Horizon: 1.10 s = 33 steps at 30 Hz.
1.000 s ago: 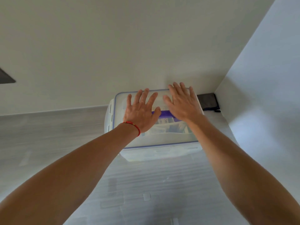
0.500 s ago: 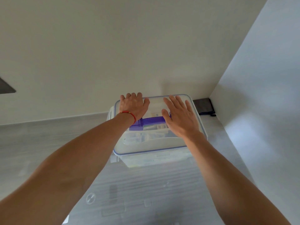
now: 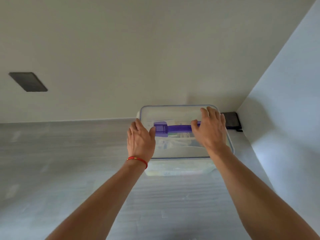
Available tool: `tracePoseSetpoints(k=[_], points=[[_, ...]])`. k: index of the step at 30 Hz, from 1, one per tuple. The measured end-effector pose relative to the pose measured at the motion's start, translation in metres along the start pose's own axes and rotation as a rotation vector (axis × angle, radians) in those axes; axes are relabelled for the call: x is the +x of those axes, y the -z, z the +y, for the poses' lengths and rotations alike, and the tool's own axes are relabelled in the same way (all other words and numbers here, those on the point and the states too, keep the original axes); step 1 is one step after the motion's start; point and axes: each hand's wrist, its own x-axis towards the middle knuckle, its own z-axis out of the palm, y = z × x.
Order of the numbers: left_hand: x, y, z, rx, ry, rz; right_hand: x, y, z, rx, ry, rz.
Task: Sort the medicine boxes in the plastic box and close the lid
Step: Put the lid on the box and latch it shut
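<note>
1. The left hand [image 3: 141, 141], wearing a red wrist cord [image 3: 138, 160], lies spread on the lid's [image 3: 178, 111] left edge, gripping nothing.
2. The right hand [image 3: 210, 129] lies flat on the lid's right side, fingers loose.
3. The plastic box [image 3: 178, 168] sits on a grey floor [image 3: 60, 161] against the wall [image 3: 138, 49], its long axis left to right, as does its purple handle [image 3: 173, 128].
4. Medicine boxes [image 3: 176, 141] show blurred inside; no writing is readable.

Plastic box [image 3: 180, 168]: clear, cloudy. Lid [image 3: 180, 111]: translucent, blue rim. Handle [image 3: 176, 127]: purple, ribbed. Wrist string [image 3: 138, 159]: red, gold beads. Table [image 3: 69, 161]: pale grey, wood-grain streaks. Wall plate [image 3: 28, 81]: dark grey.
</note>
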Motion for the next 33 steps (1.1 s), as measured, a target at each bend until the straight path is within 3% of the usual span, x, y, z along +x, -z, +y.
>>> tracePoseSetpoints(k=[7,14,28,30,33], points=[[-0.002,0.014,-0.004,-0.405,0.343,0.089,-0.001,0.000,-0.002,0.010,0.038,-0.021],[0.003,0.012,-0.007,-0.518,0.442,0.149,-0.001,0.001,-0.002,0.004,0.040,-0.015],[0.004,0.020,0.008,-0.243,0.289,0.091,-0.003,0.005,-0.004,0.021,0.006,-0.054],[0.002,0.011,0.024,-0.002,0.183,0.048,-0.005,0.008,-0.004,0.062,-0.061,-0.032],[-0.003,-0.019,0.061,0.295,-0.170,-0.089,-0.010,0.010,0.005,0.195,-0.299,-0.057]])
